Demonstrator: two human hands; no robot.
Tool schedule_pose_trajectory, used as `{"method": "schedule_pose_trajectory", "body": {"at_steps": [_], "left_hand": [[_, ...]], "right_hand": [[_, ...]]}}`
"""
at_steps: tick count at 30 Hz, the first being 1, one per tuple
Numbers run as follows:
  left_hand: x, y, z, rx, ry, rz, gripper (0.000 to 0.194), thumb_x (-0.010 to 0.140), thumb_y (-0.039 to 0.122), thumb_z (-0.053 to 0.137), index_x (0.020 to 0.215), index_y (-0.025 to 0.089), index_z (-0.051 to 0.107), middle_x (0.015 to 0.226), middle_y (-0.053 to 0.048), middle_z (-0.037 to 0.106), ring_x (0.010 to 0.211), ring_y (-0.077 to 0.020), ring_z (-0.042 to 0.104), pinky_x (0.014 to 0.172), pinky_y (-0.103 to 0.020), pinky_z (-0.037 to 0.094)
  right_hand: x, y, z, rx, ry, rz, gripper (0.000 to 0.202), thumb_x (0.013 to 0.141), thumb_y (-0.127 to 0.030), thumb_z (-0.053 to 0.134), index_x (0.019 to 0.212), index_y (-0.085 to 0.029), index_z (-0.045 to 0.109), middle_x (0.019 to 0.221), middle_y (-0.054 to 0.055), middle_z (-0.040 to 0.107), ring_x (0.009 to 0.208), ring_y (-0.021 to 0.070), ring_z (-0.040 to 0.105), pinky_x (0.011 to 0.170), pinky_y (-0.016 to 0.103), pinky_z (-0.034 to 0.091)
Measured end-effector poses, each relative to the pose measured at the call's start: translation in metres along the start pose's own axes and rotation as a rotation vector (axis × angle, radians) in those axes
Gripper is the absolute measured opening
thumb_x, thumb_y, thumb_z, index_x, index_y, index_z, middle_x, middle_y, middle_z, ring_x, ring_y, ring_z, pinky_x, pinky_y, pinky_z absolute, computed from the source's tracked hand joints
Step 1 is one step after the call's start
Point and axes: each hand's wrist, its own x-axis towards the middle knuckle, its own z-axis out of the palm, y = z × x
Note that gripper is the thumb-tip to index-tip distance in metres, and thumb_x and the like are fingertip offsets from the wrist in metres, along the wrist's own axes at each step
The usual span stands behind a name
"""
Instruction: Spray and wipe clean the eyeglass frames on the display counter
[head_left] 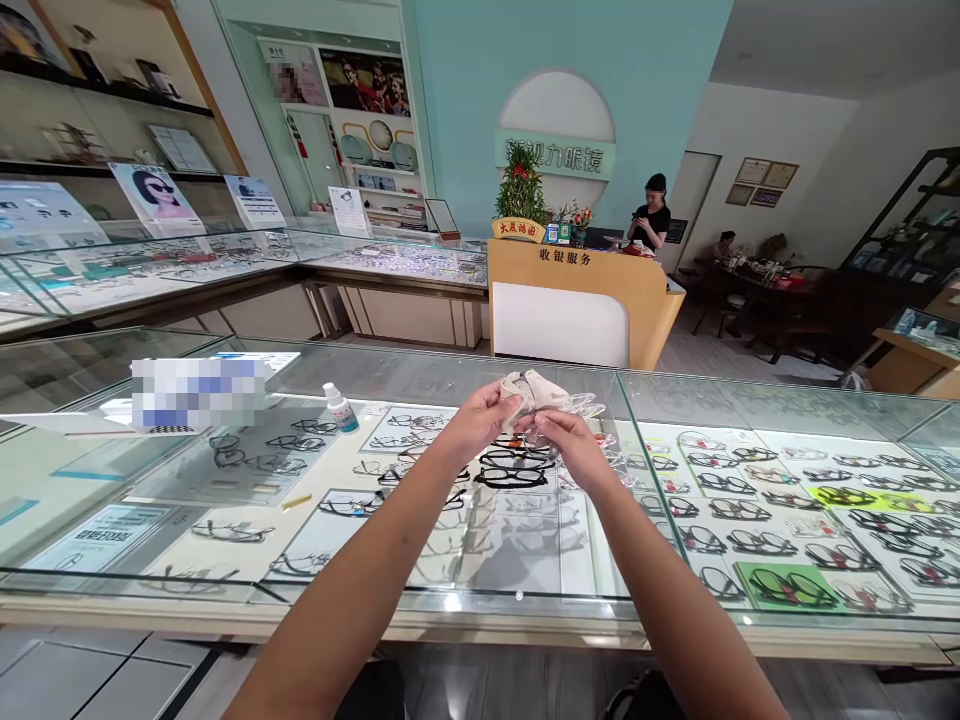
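We hold a pale cloth [551,390] against partly hidden glasses [533,412] above a glass counter [187,620]. Our left hand [484,410] is closed on the cloth, thumb on top; our right hand [571,445] pinches the glasses beside the cloth's lower edge. A bottle [341,410] stands to the left.

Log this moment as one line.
left hand: grips beige cloth | right hand: at cloth's lower edge, exact hold unclear | below: eyeglasses in glass display case | small bottle: standing left of hands
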Motion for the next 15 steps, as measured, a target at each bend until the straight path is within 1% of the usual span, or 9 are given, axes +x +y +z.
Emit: {"method": "schedule_pose_trajectory", "body": {"at_steps": [2, 5, 7, 9, 12, 15], "left_hand": [[0.0, -0.001, 0.002, 0.03, 0.002, 0.016, 0.047, 0.076, 0.043, 0.092, 0.105, 0.016, 0.067, 0.073, 0.0, 0.064, 0.063, -0.0121, 0.057, 0.061, -0.026, 0.048], [0.001, -0.006, 0.005, 0.083, 0.051, 0.055, 0.048, 0.074, 0.042, 0.094, 0.103, 0.017, 0.065, 0.069, 0.003, 0.062, 0.057, -0.0099, 0.053, 0.057, -0.024, 0.045], [0.001, -0.01, 0.006, 0.102, 0.089, 0.067, 0.045, 0.076, 0.046, 0.092, 0.098, 0.018, 0.064, 0.062, 0.005, 0.059, 0.051, -0.0089, 0.049, 0.052, -0.023, 0.042], [0.001, -0.014, 0.007, 0.113, 0.124, 0.073, 0.043, 0.081, 0.054, 0.086, 0.091, 0.019, 0.062, 0.055, 0.006, 0.056, 0.045, -0.0091, 0.047, 0.048, -0.023, 0.041], [0.001, -0.015, 0.008, 0.127, 0.17, 0.084, 0.047, 0.087, 0.064, 0.076, 0.085, 0.02, 0.062, 0.048, 0.005, 0.053, 0.04, -0.0099, 0.045, 0.044, -0.024, 0.038], [0.001, -0.012, 0.004, 0.086, 0.139, 0.056, 0.05, 0.088, 0.067, 0.074, 0.081, 0.018, 0.063, 0.051, 0.002, 0.058, 0.045, -0.0121, 0.051, 0.049, -0.026, 0.043]], "right_hand": [[0.001, 0.002, 0.0, 0.028, 0.016, 0.005, 0.036, 0.089, -0.058, 0.076, 0.096, -0.023, 0.084, 0.101, 0.006, 0.079, 0.084, 0.0183, 0.066, 0.087, 0.034, 0.055], [0.0, 0.003, 0.001, 0.027, 0.012, 0.021, 0.038, 0.086, -0.06, 0.079, 0.093, -0.023, 0.085, 0.096, 0.006, 0.08, 0.087, 0.0202, 0.068, 0.091, 0.036, 0.055], [0.0, 0.002, 0.003, 0.006, -0.01, 0.017, 0.039, 0.085, -0.061, 0.079, 0.093, -0.023, 0.085, 0.094, 0.005, 0.08, 0.091, 0.0221, 0.07, 0.095, 0.038, 0.055], [-0.001, 0.001, 0.006, -0.024, -0.04, 0.002, 0.04, 0.086, -0.062, 0.077, 0.094, -0.024, 0.086, 0.094, 0.005, 0.08, 0.095, 0.0236, 0.07, 0.097, 0.039, 0.054], [-0.003, -0.001, 0.008, -0.057, -0.067, -0.006, 0.041, 0.089, -0.063, 0.074, 0.096, -0.024, 0.086, 0.096, 0.005, 0.08, 0.098, 0.0242, 0.07, 0.098, 0.039, 0.053], [-0.003, -0.002, 0.007, -0.062, -0.024, -0.006, 0.04, 0.09, -0.062, 0.074, 0.096, -0.024, 0.086, 0.096, 0.005, 0.08, 0.097, 0.024, 0.07, 0.097, 0.038, 0.052]]}}
